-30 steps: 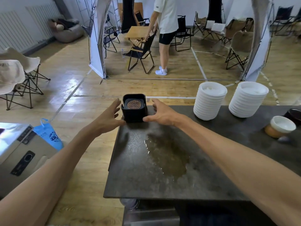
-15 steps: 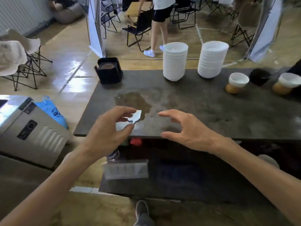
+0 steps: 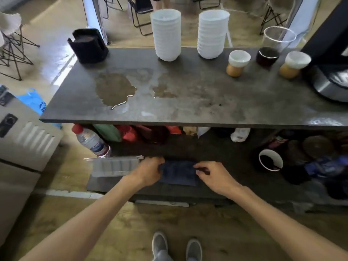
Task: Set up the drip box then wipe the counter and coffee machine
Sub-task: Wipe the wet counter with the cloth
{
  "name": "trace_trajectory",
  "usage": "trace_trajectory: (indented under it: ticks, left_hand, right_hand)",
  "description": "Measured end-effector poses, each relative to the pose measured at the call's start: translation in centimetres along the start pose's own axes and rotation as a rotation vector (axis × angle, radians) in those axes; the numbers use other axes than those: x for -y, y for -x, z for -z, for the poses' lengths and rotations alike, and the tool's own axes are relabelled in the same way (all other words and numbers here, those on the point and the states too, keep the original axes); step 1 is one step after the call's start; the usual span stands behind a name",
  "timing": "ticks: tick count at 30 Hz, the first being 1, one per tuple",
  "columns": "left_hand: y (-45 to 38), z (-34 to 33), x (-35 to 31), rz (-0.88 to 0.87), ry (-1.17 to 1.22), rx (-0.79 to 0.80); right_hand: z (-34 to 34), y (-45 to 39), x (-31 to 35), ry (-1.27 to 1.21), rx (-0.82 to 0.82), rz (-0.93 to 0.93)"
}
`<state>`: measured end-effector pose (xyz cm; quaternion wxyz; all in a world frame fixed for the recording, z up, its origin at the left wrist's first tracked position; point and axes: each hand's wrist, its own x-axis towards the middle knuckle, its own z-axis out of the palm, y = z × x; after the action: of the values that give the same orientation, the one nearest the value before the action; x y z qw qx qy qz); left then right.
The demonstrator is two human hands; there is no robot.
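The square black plastic drip box (image 3: 88, 46) sits at the far left corner of the dark grey stone worktop (image 3: 188, 102), so I judge that part done and the wiping about to begin. Both my hands are down on the lower shelf at the folded dark blue cloth (image 3: 178, 172): my left hand (image 3: 150, 171) grips its left edge, and my right hand (image 3: 212, 176) seems to pinch its right edge, though blur makes that uncertain. Next I should lift the cloth up to the brown coffee puddle (image 3: 114, 89) and drag it through without pushing liquid off the near edge.
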<state>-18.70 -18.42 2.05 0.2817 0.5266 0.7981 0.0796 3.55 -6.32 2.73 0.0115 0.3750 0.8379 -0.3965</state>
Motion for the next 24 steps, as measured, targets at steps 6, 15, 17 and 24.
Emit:
trace_trajectory:
  ticks: [6,15,17,24]
  left_hand:
    - [-5.9,-5.2,2.4,0.120,-0.250,0.016]
    - [-6.3,-7.2,4.1,0.075,-0.313,-0.084]
    - [-5.5,-6.7,3.8,0.062,-0.240,-0.077]
    - [1.0,-2.3,2.8,-0.021,0.190,-0.072]
  right_hand:
    - [-6.9,-6.8,-3.6,0.276,0.059,-0.098]
    - [-8.7,-8.8,-5.0,0.309,-0.033,-0.121]
    - [-8.2,-7.7,-4.2,0.205,-0.049,-0.107]
    - [-4.6,-0.3,-0.6,-0.220,-0.185,-0.118]
